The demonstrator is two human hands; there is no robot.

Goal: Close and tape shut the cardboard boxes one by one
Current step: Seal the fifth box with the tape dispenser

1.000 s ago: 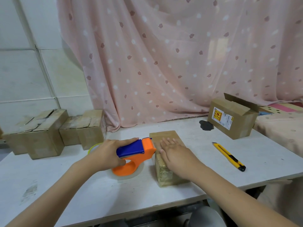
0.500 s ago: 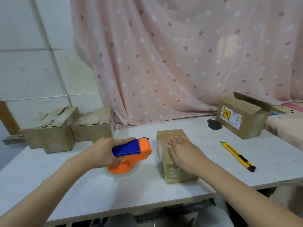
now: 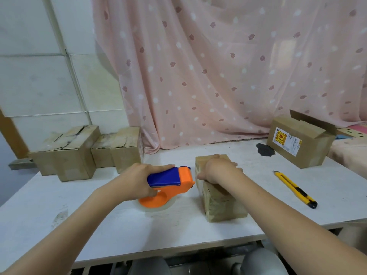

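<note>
A small taped cardboard box (image 3: 223,203) lies lengthwise in the middle of the white table (image 3: 119,231). My right hand (image 3: 217,168) grips its far end from above, fingers curled over both sides. Just left of the box, my left hand (image 3: 139,181) holds the orange and blue tape dispenser (image 3: 168,185), whose clear tape roll rests on the table. An open box (image 3: 299,143) with a yellow label and a raised flap stands at the back right.
Two closed cardboard boxes (image 3: 67,153) (image 3: 119,147) sit at the back left against the wall. A yellow utility knife (image 3: 294,188) lies right of the small box. A dark scrap (image 3: 265,151) lies by the open box. A pink curtain hangs behind.
My right hand went from lying flat on the box top to curling round its far end. The dispenser stayed put in my left hand. The camera view shifted left.
</note>
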